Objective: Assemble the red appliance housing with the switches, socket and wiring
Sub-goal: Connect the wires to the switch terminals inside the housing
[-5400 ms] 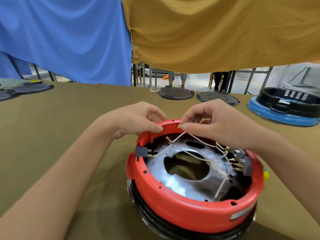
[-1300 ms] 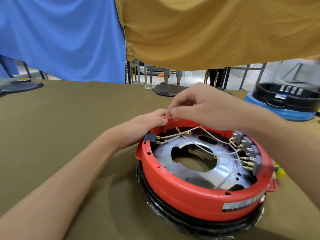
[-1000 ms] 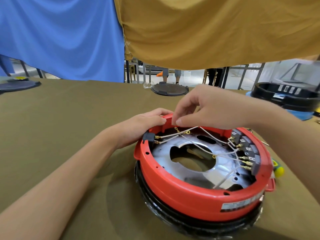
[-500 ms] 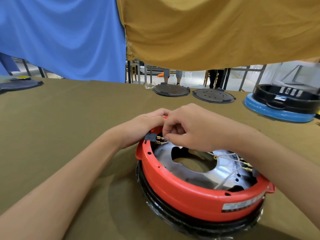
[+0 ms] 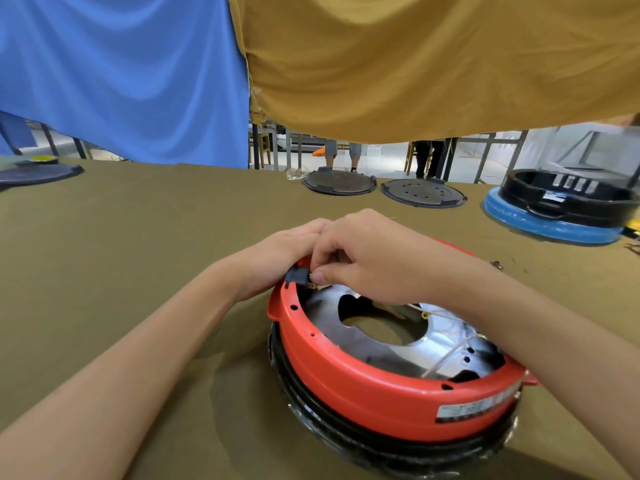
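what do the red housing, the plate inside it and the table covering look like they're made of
Red housing: likely moulded plastic, smooth and semi-glossy, with soft highlights and small moulded holes.
Inner plate: seems sheet metal, bright silvery and reflective, with a cut-out centre.
Table covering: looks like woven cloth, matte olive-brown, with shallow folds and creases.

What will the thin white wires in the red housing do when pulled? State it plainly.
The white wires probably handle floppy: they drape in loose curves across the metal plate. They look thin, so likely light and easy to kink. Inside the red housing, their far ends seem fixed, so a pull should draw them taut rather than free.
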Action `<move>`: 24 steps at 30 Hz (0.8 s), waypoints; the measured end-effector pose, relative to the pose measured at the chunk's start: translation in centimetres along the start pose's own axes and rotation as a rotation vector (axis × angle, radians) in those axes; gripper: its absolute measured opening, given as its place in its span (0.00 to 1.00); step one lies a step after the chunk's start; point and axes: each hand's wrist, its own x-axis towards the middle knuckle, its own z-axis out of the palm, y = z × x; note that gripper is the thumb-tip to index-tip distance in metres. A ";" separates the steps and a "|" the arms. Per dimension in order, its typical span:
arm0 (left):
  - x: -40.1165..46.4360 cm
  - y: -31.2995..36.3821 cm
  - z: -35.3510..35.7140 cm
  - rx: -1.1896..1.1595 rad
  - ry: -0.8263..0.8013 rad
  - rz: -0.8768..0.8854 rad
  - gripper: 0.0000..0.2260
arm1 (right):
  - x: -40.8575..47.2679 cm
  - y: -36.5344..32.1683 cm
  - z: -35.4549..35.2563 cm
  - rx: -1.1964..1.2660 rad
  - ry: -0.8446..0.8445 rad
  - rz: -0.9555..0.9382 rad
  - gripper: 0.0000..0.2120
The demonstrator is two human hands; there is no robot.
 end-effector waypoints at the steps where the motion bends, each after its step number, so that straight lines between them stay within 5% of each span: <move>1: 0.0 0.0 0.0 0.001 -0.002 0.006 0.13 | 0.0 0.0 0.1 0.002 0.002 0.004 0.05; 9: -0.2 0.4 -1.1 0.054 0.035 -0.058 0.11 | -1.7 2.2 -4.0 0.248 0.231 0.072 0.09; 14: -0.2 0.9 -2.1 0.085 0.144 -0.082 0.16 | -5.2 9.2 -6.6 0.441 0.476 0.379 0.06; 24: 0.5 0.1 -1.1 -0.071 0.203 -0.112 0.19 | -9.3 16.7 -2.3 0.009 0.280 0.796 0.05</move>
